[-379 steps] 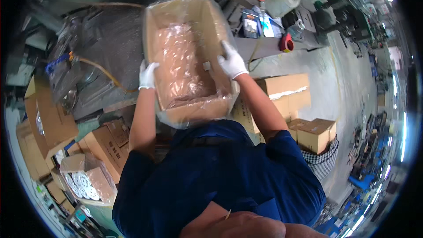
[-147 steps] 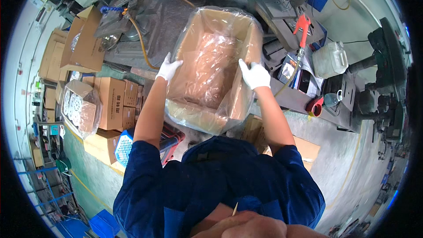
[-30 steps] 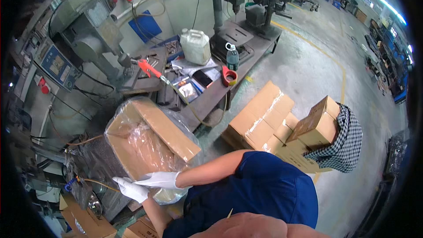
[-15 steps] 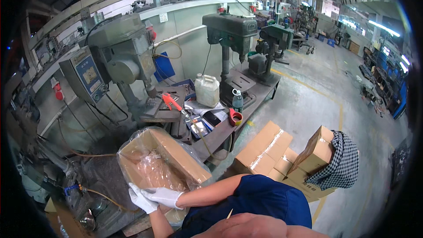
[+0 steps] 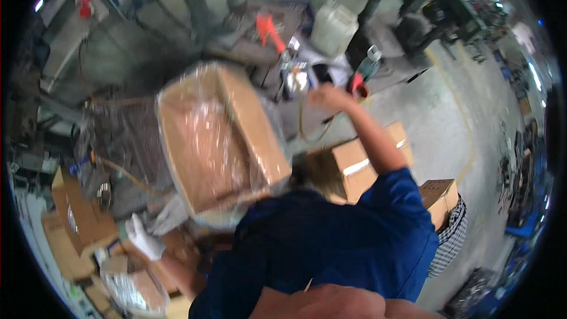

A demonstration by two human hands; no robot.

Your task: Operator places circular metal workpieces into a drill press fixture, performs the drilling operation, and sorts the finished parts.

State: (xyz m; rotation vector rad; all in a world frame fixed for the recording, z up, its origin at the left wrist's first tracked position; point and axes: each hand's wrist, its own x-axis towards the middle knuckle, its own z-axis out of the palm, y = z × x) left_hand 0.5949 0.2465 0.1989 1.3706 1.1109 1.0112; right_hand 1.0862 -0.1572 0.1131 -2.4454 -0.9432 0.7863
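My left hand [image 5: 143, 237], in a white glove, is low at the left, below the near left corner of the lined carton. A limp, pale glove [image 5: 169, 215] hangs blurred from its closed fingers. My right hand [image 5: 328, 98] is bare and stretched out over the bench, close to a red tape roll [image 5: 358, 86] and a dark phone [image 5: 322, 74]. Motion smears its fingers. Between my arms stands an open cardboard carton [image 5: 269, 153] lined with a clear plastic bag [image 5: 207, 142]; clear plastic covers its bottom.
A white jug [image 5: 334, 28], a bottle [image 5: 370, 64] and a red-handled tool [image 5: 269, 32] stand or lie on the bench. Taped cartons [image 5: 354, 168] are to the right, with a checked cloth [image 5: 452, 236] on one. Open boxes [image 5: 85, 218] crowd the lower left.
My hands, together and both gloved before, have parted. The right is bare now and has swung out to the bench; the left has moved down and left. The view has tilted downward.
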